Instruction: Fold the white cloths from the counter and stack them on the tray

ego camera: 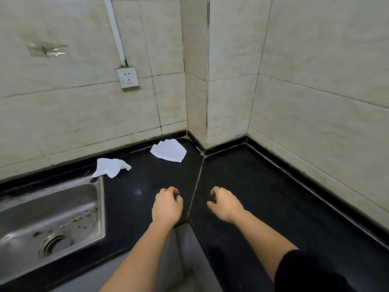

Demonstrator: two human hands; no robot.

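Tip — with left hand and right hand both loosely curled and empty at the counter, I'd take the crumpled cloth by the sink first, pinching two corners to pull it flat — flatter cloth lies by the wall corner, tray not in view.

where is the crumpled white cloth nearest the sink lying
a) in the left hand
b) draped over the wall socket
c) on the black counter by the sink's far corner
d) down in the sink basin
c: the crumpled cloth lies on the black counter by the far corner of the sink, and neither the left hand nor the right hand holds anything.
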